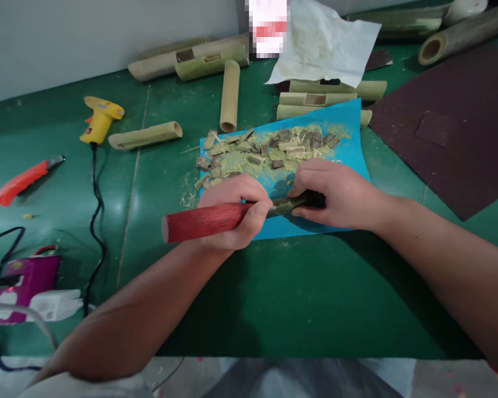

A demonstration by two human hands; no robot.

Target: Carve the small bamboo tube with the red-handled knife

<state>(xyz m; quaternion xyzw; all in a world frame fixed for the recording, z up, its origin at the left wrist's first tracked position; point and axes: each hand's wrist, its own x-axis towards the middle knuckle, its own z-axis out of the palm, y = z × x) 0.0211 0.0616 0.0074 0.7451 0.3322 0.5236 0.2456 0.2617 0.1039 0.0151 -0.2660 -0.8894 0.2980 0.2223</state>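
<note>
Green surface (274,298) against a pale grey wall (87,38). Near the middle, over a bright blue sheet (352,149) strewn with greenish dust (323,131) and small brown chips (278,164), is a tool with a thick red wooden handle (207,223). The left hand (240,192) wraps around it near the narrow dark shaft (281,207); the right hand (336,190) pinches the dark far end, its shape hidden by the fingers. Should that end be sharp, a slipping grip could cut them; bumping the sheet, apparently loose, could scatter debris.
</note>
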